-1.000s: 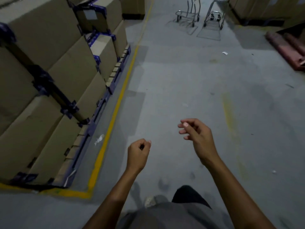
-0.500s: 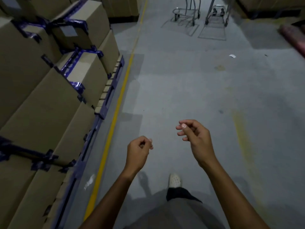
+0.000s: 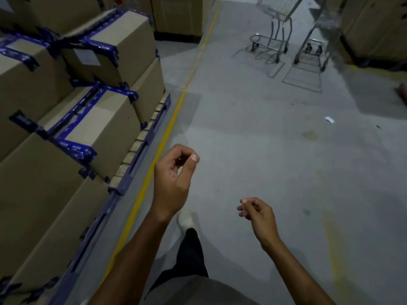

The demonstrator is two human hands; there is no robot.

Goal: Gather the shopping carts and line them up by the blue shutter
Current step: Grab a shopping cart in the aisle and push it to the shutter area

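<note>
Left hand (image 3: 172, 180) and right hand (image 3: 258, 216) hang loosely curled, seemingly empty, shopping carts (image 3: 277, 7) well ahead.

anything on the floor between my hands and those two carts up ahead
Nothing visible blocks the way. Bare floor runs from the left hand and right hand to the shopping carts. The stacked boxes stand left of the yellow line, and a paper scrap lies off to the right.

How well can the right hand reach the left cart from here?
Probably not yet: open floor lies between the empty right hand and the far-off left cart; nothing blocks the way.
</note>
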